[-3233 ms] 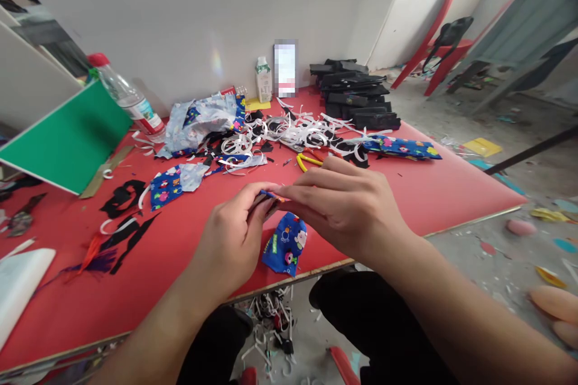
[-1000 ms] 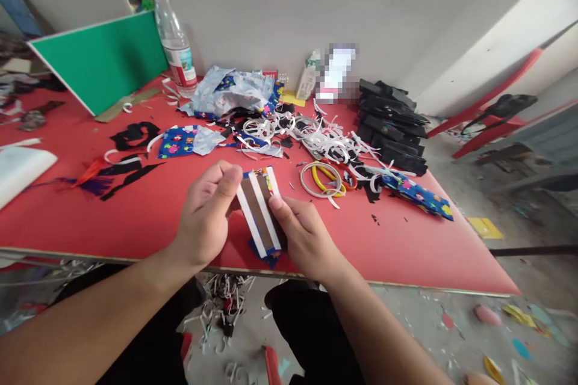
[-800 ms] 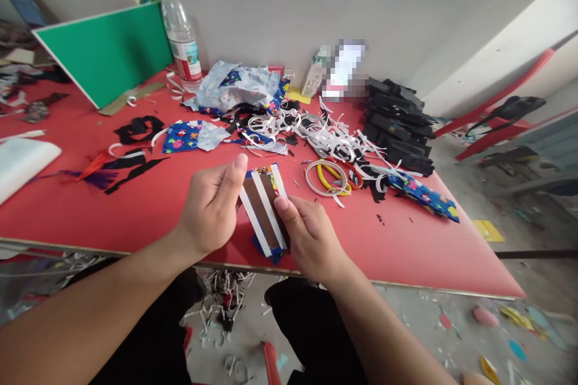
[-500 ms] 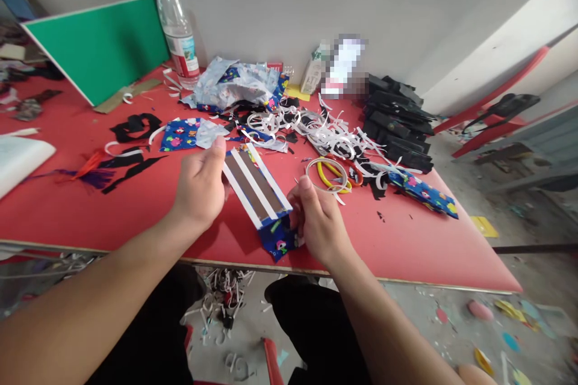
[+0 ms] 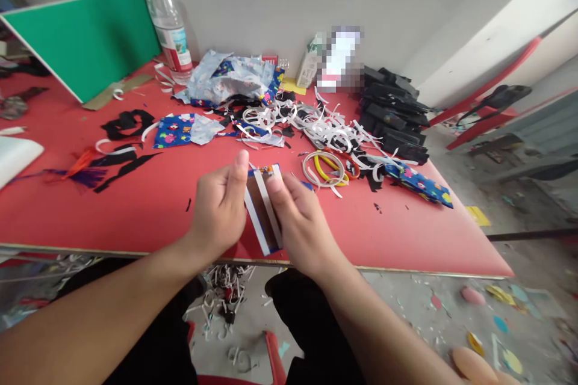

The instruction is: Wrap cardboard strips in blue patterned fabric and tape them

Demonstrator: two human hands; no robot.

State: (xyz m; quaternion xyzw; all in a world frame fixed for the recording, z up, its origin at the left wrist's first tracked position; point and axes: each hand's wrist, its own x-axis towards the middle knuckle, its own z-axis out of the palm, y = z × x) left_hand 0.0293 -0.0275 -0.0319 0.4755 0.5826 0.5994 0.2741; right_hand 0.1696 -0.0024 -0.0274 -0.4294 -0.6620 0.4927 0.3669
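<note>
In the head view, a person's left hand (image 5: 221, 204) and right hand (image 5: 301, 225) are both clamped on one brown panel (image 5: 262, 207) bearing three white strips, above the near edge of a red table (image 5: 406, 234). Farther back are one bottle (image 5: 174, 42), its label unreadable, and one carton (image 5: 309, 63).

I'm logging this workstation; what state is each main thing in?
Brown panel, held, white strips along it
Left hand, closed at its left edge
Right hand, gripping its right side
Bottle, upright, capped
Green board, on edge
Carton, upright
Screen, lit, pixelated
Black bundles, piled
White trimmings, tangled
</note>
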